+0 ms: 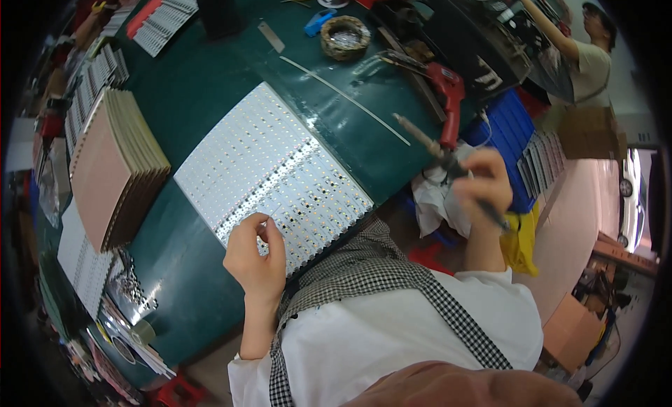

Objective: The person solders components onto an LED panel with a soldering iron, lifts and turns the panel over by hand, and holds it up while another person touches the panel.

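On the green table in front of me lies a white circuit board panel (248, 151), set at a slant and covered with rows of small LEDs and dark components. Over its near left part is my left hand (253, 256), thumb and forefinger pinched together; whatever is between them is too small to make out. My right hand (488, 183) grips a soldering iron (435, 149) by its dark handle, off the right side of the panel. The iron's tip points up and left, apart from the board. The right hand is slightly blurred.
A tall stack of boards (105, 169) stands on the left. Beyond the panel lie a thin white strip (343, 97), a round dish (345, 39) and a red-handled gun-shaped tool (450, 102). A blue crate (514, 130) sits at right; another person (591, 67) is farther back.
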`<control>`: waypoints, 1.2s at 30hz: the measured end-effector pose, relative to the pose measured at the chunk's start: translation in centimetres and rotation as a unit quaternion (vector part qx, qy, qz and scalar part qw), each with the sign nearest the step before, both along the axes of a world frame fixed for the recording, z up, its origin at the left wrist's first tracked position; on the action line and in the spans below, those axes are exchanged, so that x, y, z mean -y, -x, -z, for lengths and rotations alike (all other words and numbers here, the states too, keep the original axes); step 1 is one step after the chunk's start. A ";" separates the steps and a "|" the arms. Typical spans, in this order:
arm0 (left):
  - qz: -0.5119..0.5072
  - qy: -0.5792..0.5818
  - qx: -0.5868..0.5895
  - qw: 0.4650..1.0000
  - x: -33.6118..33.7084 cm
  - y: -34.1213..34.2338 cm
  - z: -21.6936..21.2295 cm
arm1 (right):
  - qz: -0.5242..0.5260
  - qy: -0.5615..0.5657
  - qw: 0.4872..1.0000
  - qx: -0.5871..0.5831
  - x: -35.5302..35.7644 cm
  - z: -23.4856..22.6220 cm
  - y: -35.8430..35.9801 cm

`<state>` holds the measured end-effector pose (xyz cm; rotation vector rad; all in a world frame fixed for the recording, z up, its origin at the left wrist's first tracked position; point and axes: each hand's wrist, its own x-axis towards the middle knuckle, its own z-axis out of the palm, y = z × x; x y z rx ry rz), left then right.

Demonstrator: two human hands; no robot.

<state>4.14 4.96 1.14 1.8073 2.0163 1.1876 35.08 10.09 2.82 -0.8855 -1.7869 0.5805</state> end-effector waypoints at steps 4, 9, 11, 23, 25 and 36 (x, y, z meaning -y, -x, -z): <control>0.011 0.009 -0.012 1.000 0.0 -0.1 0.2 | -0.076 -0.220 0.952 0.200 1.1 0.1 1.5; 0.030 0.032 -0.005 0.999 0.6 -0.3 0.2 | -0.089 -0.239 0.944 0.209 1.3 0.9 2.3; 0.033 0.036 0.004 0.999 0.7 -0.5 0.4 | -0.094 -0.238 0.945 0.203 1.4 1.3 2.3; 0.117 0.101 -0.027 0.988 -1.9 -4.1 2.1 | -0.036 0.179 0.983 -0.033 0.8 2.4 2.4; 0.128 0.097 -0.023 0.987 -2.2 -4.6 2.8 | -0.016 0.244 0.970 -0.018 1.3 2.5 2.3; 0.168 0.147 -0.019 0.975 -2.6 -5.9 3.8 | 0.015 0.263 0.964 0.020 0.3 3.0 3.7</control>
